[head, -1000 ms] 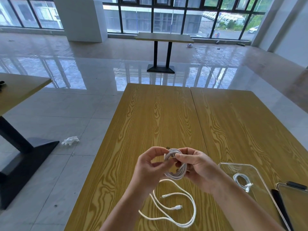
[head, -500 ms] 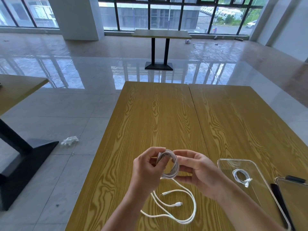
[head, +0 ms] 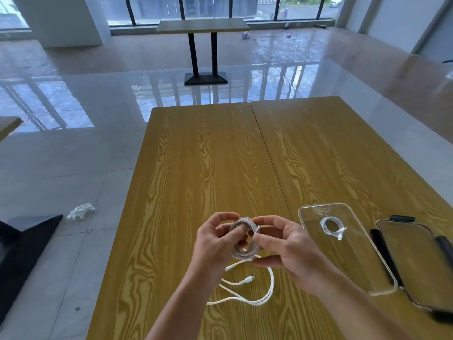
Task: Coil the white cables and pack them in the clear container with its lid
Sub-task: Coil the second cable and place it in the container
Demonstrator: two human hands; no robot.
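Left hand (head: 215,239) and right hand (head: 289,251) pinch one coiled white cable (head: 244,238) between their fingertips; its tail trails on the table (head: 196,155). A second coil (head: 333,227) lies in the clear container (head: 362,273); no legible writing.

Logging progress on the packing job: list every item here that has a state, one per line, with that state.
Left hand: closed on the coil.
Right hand: pinching the coil's top.
Coil: wound into loops, held above the table.
Loose cable: uncoiled, lying on the table.
Small cable: coiled, already inside the container.
Container: open, on the table.
Lid: off, lying right of the container.
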